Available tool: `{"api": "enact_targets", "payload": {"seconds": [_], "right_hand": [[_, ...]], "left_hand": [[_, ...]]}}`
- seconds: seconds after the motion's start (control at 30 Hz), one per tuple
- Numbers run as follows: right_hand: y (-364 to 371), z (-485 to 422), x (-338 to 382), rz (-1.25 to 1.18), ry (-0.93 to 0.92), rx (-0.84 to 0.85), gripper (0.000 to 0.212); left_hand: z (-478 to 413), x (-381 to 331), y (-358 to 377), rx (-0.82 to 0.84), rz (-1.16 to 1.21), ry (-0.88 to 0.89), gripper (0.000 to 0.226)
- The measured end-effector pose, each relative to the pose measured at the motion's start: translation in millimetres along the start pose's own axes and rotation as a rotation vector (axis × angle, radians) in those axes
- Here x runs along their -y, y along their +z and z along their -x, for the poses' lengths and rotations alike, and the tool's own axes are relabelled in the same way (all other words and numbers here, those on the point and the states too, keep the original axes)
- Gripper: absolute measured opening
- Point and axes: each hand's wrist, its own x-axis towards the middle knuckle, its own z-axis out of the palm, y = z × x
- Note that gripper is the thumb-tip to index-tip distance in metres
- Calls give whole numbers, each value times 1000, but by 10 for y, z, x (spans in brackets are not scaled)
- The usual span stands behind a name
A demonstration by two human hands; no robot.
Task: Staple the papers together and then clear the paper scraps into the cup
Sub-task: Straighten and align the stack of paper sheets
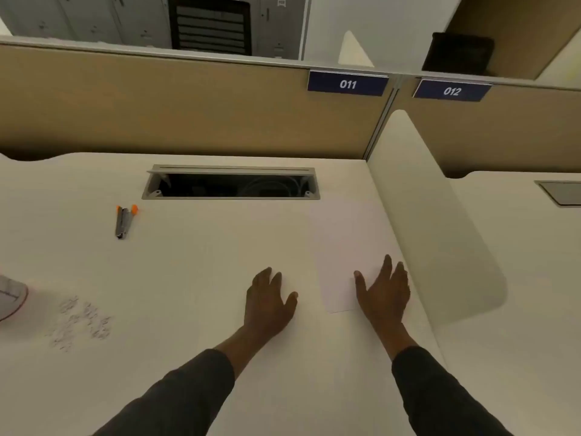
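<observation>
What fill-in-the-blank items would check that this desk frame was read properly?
1. The right hand lies flat, fingers straight, on a sheet of ____.
2. The stapler, untouched on the desk, has ____ ends.
3. The paper scraps lie to the ____ of the left hand.

Missing words: paper; orange; left.

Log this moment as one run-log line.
phase: before stapling | left hand: open, flat on desk | right hand: open, resting on paper | stapler: lying far left, unheld | scraps: loose beside cup
</observation>
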Motion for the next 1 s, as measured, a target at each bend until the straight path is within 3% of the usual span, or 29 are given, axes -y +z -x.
{"api": "enact_targets", "payload": {"seconds": [0.1,0.27,0.37,0.53,0.83,1.0], "right_hand": [[-37,-141,-75,12,153,10,98],[-64,-319,-85,105,218,19,109],[-75,-377,-91,104,262,23,106],[-94,-403,-98,94,270,58,98],[-168,-343,-44,-474,230,202,58],[-346,-92,-31,-859,249,297,51]], "left_hand": [[-116,-339,67,-2,84,-16,57],[-313,-826,45,19,412,-234,57],[-383,-994,47,51,616,-379,62],[-420,-1142,75,54,712,-488,66],[-416,-1034,100,71,821,-534,63],[-368,-787,29,64,835,-534,60]]}}
